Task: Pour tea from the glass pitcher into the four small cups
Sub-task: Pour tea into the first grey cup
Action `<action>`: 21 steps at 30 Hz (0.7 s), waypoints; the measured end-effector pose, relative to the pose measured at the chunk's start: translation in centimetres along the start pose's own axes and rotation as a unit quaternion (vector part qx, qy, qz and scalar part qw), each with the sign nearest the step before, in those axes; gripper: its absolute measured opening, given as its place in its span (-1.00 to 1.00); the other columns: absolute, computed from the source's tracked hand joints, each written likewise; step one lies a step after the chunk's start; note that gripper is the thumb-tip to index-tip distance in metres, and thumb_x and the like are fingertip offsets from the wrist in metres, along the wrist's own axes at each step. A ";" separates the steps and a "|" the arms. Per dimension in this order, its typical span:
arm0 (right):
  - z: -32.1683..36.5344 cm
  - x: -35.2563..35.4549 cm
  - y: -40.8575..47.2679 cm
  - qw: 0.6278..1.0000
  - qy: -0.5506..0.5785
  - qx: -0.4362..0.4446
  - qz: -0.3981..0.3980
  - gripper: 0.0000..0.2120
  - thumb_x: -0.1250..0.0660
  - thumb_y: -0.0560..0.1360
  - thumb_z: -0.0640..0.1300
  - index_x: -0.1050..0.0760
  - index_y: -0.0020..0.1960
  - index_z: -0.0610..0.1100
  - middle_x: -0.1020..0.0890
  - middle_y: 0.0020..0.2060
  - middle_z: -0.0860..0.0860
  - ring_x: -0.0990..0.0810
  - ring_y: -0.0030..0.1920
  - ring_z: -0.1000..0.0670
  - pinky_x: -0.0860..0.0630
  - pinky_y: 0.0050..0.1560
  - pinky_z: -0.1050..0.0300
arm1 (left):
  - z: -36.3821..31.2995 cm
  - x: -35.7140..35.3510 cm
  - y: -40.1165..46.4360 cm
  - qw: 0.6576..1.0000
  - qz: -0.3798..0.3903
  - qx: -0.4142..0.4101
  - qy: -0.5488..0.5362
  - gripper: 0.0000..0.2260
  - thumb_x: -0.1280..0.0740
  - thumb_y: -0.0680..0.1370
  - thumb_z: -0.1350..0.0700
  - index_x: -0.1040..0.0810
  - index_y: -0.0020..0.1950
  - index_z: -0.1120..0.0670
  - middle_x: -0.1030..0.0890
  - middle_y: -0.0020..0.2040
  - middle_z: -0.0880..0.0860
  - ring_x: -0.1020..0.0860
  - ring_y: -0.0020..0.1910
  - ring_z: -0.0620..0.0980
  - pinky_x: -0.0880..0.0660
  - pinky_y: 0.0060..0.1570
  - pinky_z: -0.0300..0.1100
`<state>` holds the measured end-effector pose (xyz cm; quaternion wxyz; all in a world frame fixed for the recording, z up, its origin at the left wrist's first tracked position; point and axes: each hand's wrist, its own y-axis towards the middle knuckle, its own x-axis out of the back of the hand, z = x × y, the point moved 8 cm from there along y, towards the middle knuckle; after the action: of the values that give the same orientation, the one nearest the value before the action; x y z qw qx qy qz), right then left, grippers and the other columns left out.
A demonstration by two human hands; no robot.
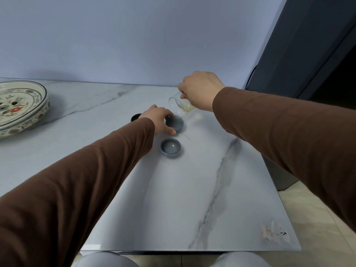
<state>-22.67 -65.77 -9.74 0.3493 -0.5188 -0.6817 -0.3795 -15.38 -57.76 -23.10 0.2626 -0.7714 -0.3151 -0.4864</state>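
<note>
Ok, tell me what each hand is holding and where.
Right hand grips the tilted clear glass pitcher at its base end. Left hand steadies the small grey-blue ceramic cup by its side, fingers around the rim.

Soft, cool, even light; faint shadows beside the held cup (175, 123); wide-angle stretching at the edges; slight softness

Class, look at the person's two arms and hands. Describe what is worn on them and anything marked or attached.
Both arms wear long, plain brown sleeves, the left sleeve and right sleeve, each ending at the wrist. The fabric looks soft and slightly creased, with no pattern or logo. The left hand and right hand are bare: no gloves, rings or watch visible.
</note>
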 end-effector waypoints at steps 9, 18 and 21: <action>0.4 0.5 0.5 1.000 -0.014 0.014 0.010 -0.75 -0.11 0.67 -0.06 -0.53 0.11 -0.12 -0.60 0.01 -0.07 -0.54 0.07 -0.17 -0.27 -0.19 0.04 | 0.2 -0.1 0.2 1.000 0.004 0.000 0.003 -0.33 -0.48 0.26 -0.26 -0.46 0.33 -0.14 -0.55 0.18 -0.01 -0.34 0.22 -0.01 -0.41 0.15 -0.09; 0.4 0.9 0.8 1.000 -0.016 0.023 0.012 -0.75 -0.10 0.67 -0.06 -0.52 0.11 -0.13 -0.55 -0.06 -0.06 -0.54 0.07 -0.18 -0.26 -0.19 0.04 | 0.0 -0.2 -0.3 1.000 0.014 0.016 -0.006 -0.17 -0.33 0.02 -0.43 -0.46 0.29 -0.23 -0.53 0.17 -0.03 -0.40 0.15 0.00 -0.46 0.17 -0.05; 0.5 1.1 0.9 0.999 -0.022 0.030 0.011 -0.75 -0.11 0.67 -0.06 -0.53 0.11 -0.13 -0.59 -0.01 -0.07 -0.54 0.06 -0.18 -0.27 -0.19 0.04 | -0.1 -0.1 -0.4 1.000 0.011 0.010 -0.005 -0.24 -0.40 0.12 -0.36 -0.46 0.30 -0.19 -0.54 0.17 -0.03 -0.37 0.18 -0.01 -0.45 0.18 -0.03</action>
<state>-22.10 -64.68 -8.90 0.3537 -0.5238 -0.6949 -0.3430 -15.73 -57.59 -23.09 0.2740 -0.7745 -0.3125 -0.4769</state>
